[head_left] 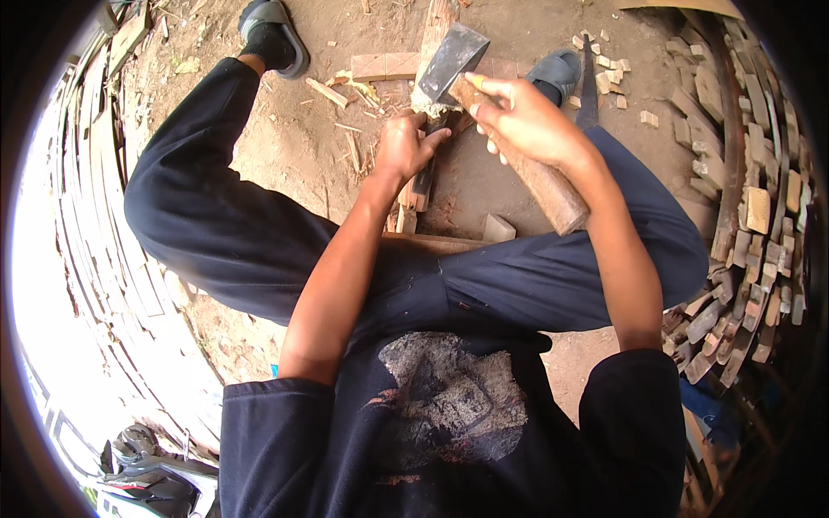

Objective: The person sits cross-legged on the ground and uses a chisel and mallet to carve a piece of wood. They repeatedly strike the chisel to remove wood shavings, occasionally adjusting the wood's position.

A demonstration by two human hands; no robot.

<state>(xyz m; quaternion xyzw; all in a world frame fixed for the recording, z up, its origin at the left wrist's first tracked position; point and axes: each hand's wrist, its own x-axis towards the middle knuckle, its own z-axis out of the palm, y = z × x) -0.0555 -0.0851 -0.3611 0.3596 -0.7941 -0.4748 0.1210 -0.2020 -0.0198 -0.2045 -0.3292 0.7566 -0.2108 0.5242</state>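
Note:
My right hand [531, 121] is wrapped round the upper part of a hatchet's thick wooden handle. The hatchet [546, 192] has a broad grey metal head [453, 62], which is over the far end of the work. My left hand [404, 148] grips a dark strip of wood [421, 183] between my legs, close below the head. Pale, splintered fibres [434, 105] show just past my left fingers. Beyond them a longer wooden beam [439, 28] runs away from me. Whether the blade touches the wood I cannot tell.
Small cut blocks [609, 71] and a saw-like dark blade [589, 86] lie right of my sandalled foot. Stacked wood offcuts [751, 285] line the right side. Long planks [86, 198] lie at left, near a motorbike [155, 475]. Chips litter the dirt ground.

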